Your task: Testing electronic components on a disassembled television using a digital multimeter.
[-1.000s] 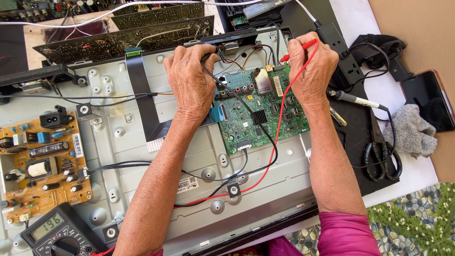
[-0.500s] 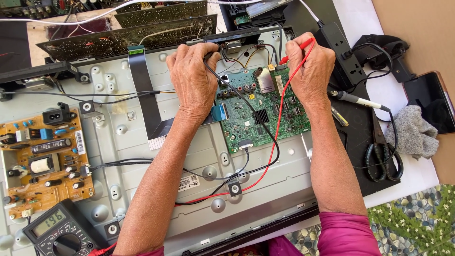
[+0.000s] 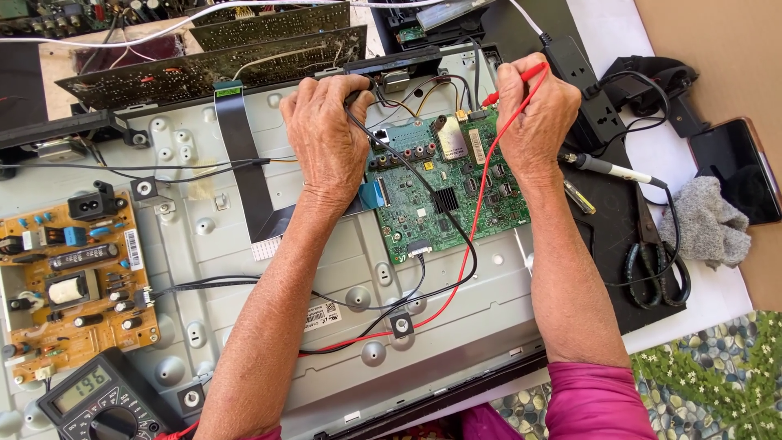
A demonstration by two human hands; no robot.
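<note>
Little moved since the earlier frames: both hands held on the same spots, view drifted slightly, meter now further into the bottom-left corner.

Right hand [image 3: 533, 122] closed round the red probe [image 3: 521, 81], pinched between thumb and fingers, tip pointing left and down onto the top edge of the green main board [image 3: 456, 187], near the silver shield can. Long axis of that probe runs diagonally, upper right to lower left. Red lead [image 3: 464, 269] drops from the fist across the board to the chassis's lower edge.

Left hand [image 3: 326, 138] curled over the black probe [image 3: 358, 94], tip hidden under the fingers; contact point not visible, apparently at the board's top-left corner by the connector row. Black lead [image 3: 423, 212] trails diagonally over the board.

Board sits right of centre on the grey metal TV chassis [image 3: 244, 326], between the two hands; right hand nearer the shield can, left nearer the jacks.

Digital multimeter [image 3: 102, 399] at the chassis's bottom-left corner, display lit. Tan power supply board [image 3: 69, 277] at the left edge. Soldering iron [image 3: 611, 169] and scissors [image 3: 652, 265] off the right edge.
</note>
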